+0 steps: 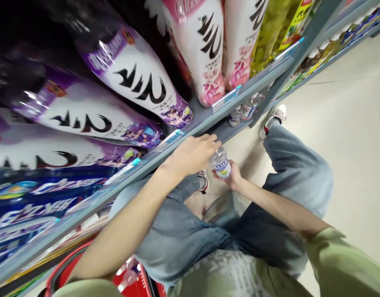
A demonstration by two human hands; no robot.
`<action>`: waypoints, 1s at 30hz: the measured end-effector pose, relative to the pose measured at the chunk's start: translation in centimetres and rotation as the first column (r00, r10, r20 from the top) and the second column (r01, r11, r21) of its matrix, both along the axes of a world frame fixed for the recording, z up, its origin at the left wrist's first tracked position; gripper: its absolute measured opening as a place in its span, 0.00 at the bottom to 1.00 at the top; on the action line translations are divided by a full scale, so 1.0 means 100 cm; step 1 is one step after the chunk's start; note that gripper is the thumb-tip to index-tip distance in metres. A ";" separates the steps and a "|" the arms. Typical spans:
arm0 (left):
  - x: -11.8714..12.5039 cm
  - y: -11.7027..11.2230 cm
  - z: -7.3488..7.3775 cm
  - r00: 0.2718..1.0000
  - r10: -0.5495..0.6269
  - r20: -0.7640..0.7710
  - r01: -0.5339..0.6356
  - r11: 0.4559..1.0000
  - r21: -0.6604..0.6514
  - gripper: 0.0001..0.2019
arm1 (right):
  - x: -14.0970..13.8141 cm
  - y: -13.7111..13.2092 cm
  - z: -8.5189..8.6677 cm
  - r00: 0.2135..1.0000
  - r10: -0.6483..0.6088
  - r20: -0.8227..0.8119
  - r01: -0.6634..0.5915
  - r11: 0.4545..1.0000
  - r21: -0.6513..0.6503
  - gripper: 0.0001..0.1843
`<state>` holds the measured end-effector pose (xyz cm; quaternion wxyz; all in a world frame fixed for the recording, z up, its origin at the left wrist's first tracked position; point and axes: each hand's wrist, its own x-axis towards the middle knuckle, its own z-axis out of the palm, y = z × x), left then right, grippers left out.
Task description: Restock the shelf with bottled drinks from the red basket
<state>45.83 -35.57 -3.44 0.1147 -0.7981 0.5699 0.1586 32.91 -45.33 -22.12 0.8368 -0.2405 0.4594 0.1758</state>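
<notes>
A small clear plastic bottle (220, 162) with a white, blue and yellow label is between my two hands, tilted, in front of the lower shelf opening. My right hand (234, 176) is wrapped round its lower part from the right. My left hand (197, 152) reaches over its top end with curled fingers that touch it; the cap is hidden under them. Similar small bottles (235, 116) stand on the low shelf just beyond.
Large purple-labelled bottles (140, 78), pink-labelled bottles (208, 53) and yellow drinks (270, 33) fill the shelf above, behind a grey shelf edge (190, 130). A red basket (69, 264) holding bottles is at lower left. Pale floor (347, 123) lies to the right.
</notes>
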 end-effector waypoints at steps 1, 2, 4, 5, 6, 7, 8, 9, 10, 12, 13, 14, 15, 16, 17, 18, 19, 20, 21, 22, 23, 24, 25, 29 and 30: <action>0.000 0.002 0.000 0.999 0.016 -0.033 -0.016 1.000 0.015 0.17 | 0.000 0.001 -0.001 1.000 0.019 -0.012 -0.019 1.000 0.005 0.15; 0.000 0.004 0.002 0.997 0.030 -0.069 -0.027 0.999 0.035 0.17 | 0.000 0.003 -0.002 0.999 0.046 -0.023 -0.045 0.999 0.017 0.17; 0.000 0.008 0.006 0.990 0.038 -0.132 -0.031 0.998 0.058 0.16 | 0.000 0.005 -0.003 0.993 0.114 -0.038 -0.112 0.992 0.056 0.19; 0.001 0.010 0.008 0.988 0.032 -0.153 -0.024 0.998 0.055 0.16 | -0.001 0.006 -0.004 0.987 0.154 -0.043 -0.150 0.985 0.081 0.21; 0.001 0.011 0.010 0.986 0.023 -0.164 -0.016 0.999 0.042 0.16 | -0.001 0.007 -0.004 0.979 0.198 -0.040 -0.193 0.975 0.112 0.23; 0.002 0.013 0.011 0.986 0.013 -0.166 -0.009 1.000 0.027 0.16 | -0.003 0.008 -0.004 0.969 0.248 -0.024 -0.241 0.959 0.147 0.25; 0.002 0.014 0.012 0.987 0.007 -0.162 -0.004 1.000 0.015 0.17 | -0.004 0.008 -0.005 0.954 0.300 0.008 -0.296 0.937 0.186 0.26; 0.002 0.015 0.012 0.988 0.005 -0.155 -0.004 1.000 0.008 0.17 | -0.006 0.007 -0.005 0.934 0.354 0.055 -0.357 0.906 0.226 0.28; 0.002 0.015 0.011 0.989 0.006 -0.149 -0.005 1.000 0.004 0.17 | -0.007 0.006 -0.007 0.903 0.414 0.112 -0.429 0.864 0.265 0.30; 0.002 0.015 0.010 0.990 0.015 -0.139 -0.015 1.000 0.000 0.18 | -0.010 0.002 -0.012 0.816 0.528 0.235 -0.578 0.749 0.325 0.35; 0.002 0.015 0.010 0.990 0.019 -0.137 -0.020 1.000 -0.001 0.18 | -0.012 0.001 -0.015 0.768 0.573 0.288 -0.641 0.685 0.345 0.38; 0.002 0.015 0.010 0.990 0.022 -0.137 -0.023 1.000 -0.004 0.18 | -0.013 -0.001 -0.018 0.718 0.610 0.335 -0.696 0.619 0.364 0.41; 0.002 0.014 0.010 0.990 0.023 -0.138 -0.025 1.000 -0.008 0.19 | -0.014 -0.002 -0.021 0.669 0.639 0.379 -0.742 0.551 0.380 0.43; 0.002 0.014 0.010 0.990 0.023 -0.138 -0.025 1.000 -0.011 0.19 | -0.014 -0.003 -0.024 0.625 0.659 0.418 -0.779 0.488 0.395 0.44; 0.002 0.013 0.011 0.990 0.022 -0.137 -0.024 1.000 -0.011 0.19 | -0.015 -0.003 -0.026 0.587 0.673 0.449 -0.805 0.432 0.406 0.44; 0.002 0.013 0.011 0.991 0.022 -0.134 -0.024 1.000 -0.009 0.19 | -0.016 -0.003 -0.028 0.556 0.685 0.471 -0.825 0.384 0.416 0.43; 0.002 0.012 0.012 0.991 0.023 -0.130 -0.023 1.000 -0.002 0.20 | -0.016 -0.003 -0.029 0.536 0.692 0.483 -0.836 0.352 0.421 0.43; 0.001 0.012 0.012 0.992 0.024 -0.123 -0.023 1.000 0.007 0.20 | -0.017 -0.003 -0.029 0.530 0.693 0.489 -0.839 0.344 0.423 0.43; 0.001 0.011 0.012 0.993 0.025 -0.116 -0.023 1.000 0.016 0.20 | -0.017 -0.003 -0.028 0.540 0.685 0.489 -0.834 0.358 0.420 0.43; 0.001 0.010 0.011 0.994 0.026 -0.108 -0.023 0.999 0.025 0.20 | -0.017 -0.003 -0.027 0.562 0.672 0.483 -0.823 0.391 0.413 0.43; 0.001 0.009 0.011 0.995 0.026 -0.099 -0.023 0.999 0.030 0.20 | -0.017 -0.003 -0.025 0.589 0.656 0.471 -0.806 0.433 0.403 0.42; 0.001 0.009 0.009 0.996 0.026 -0.089 -0.023 0.999 0.034 0.20 | -0.017 -0.003 -0.023 0.622 0.639 0.453 -0.783 0.485 0.390 0.41; 0.000 0.008 0.008 0.997 0.027 -0.077 -0.024 0.999 0.036 0.20 | -0.017 -0.003 -0.021 0.657 0.620 0.428 -0.754 0.541 0.374 0.39; -0.002 0.005 0.002 0.999 0.037 -0.019 -0.036 0.998 0.048 0.19 | -0.014 0.000 -0.009 0.762 0.572 0.304 -0.646 0.702 0.300 0.30; -0.003 0.004 0.002 0.999 0.042 -0.005 -0.042 0.998 0.053 0.19 | -0.014 0.002 -0.006 0.783 0.559 0.274 -0.621 0.730 0.286 0.28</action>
